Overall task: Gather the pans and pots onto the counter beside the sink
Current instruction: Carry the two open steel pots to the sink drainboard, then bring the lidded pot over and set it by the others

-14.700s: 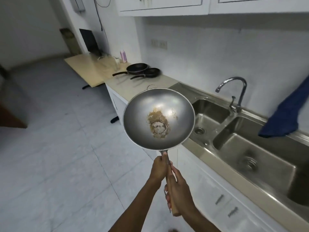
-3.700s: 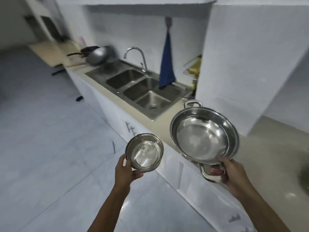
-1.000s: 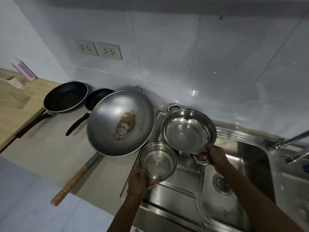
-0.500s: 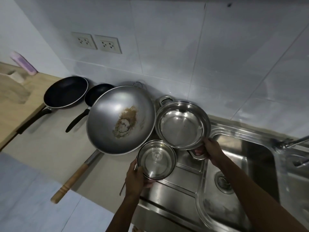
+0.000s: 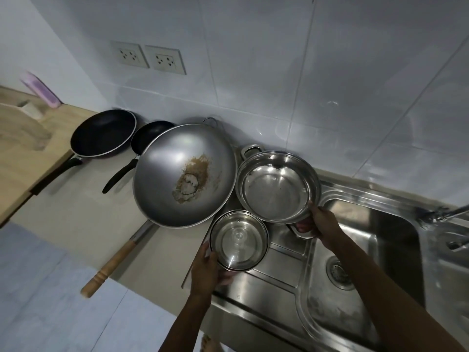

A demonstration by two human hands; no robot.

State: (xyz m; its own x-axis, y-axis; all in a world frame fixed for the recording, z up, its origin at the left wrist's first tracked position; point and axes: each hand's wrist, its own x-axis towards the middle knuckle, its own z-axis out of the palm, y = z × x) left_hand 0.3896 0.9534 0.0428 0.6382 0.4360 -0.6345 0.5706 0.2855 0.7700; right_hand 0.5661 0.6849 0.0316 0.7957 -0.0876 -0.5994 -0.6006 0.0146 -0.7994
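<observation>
Change: you've carried the pot [image 5: 278,187] left — now just right of the wok [image 5: 184,175].
Hands: right [image 5: 320,221] grips pot handle; left [image 5: 206,269] holds lid [image 5: 239,240].
Next: set both down.

Large pale glossy wall tiles [image 5: 266,72] catch soft reflections in dim, cool light. Two white sockets [image 5: 148,57] sit side by side on the wall above a beige worktop [image 5: 71,214]. A wooden table [image 5: 22,158] adjoins it at left. A steel sink [image 5: 365,270] fills the right. The floor [image 5: 38,308] is pale tile.
</observation>
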